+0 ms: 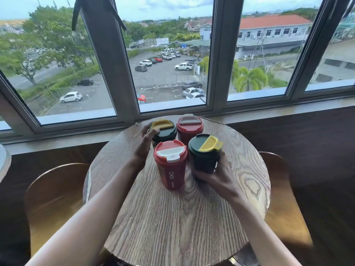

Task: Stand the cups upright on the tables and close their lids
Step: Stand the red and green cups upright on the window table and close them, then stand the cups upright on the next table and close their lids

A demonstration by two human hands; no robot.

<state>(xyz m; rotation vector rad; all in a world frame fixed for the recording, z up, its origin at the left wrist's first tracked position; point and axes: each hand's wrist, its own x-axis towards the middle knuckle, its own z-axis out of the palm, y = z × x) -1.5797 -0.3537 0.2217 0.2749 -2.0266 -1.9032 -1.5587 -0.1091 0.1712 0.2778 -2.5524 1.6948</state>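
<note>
Several lidded cups stand upright in a cluster on the round wooden table [172,217]. The near red cup [170,166] has a white flap lying flat on its lid. Behind it stands a far red cup [189,129] with a pale flap. My left hand [143,143] grips the side of the far dark green cup [164,130], whose yellow flap lies down. My right hand [219,177] wraps the lower body of the near dark green cup [204,154]; its yellow flap sits across the lid's right side.
Two wooden chairs flank the table, one at the left [53,198] and one at the right [282,198]. A window sill [269,112] and large windows run behind the table. The edge of another table [4,162] shows at far left.
</note>
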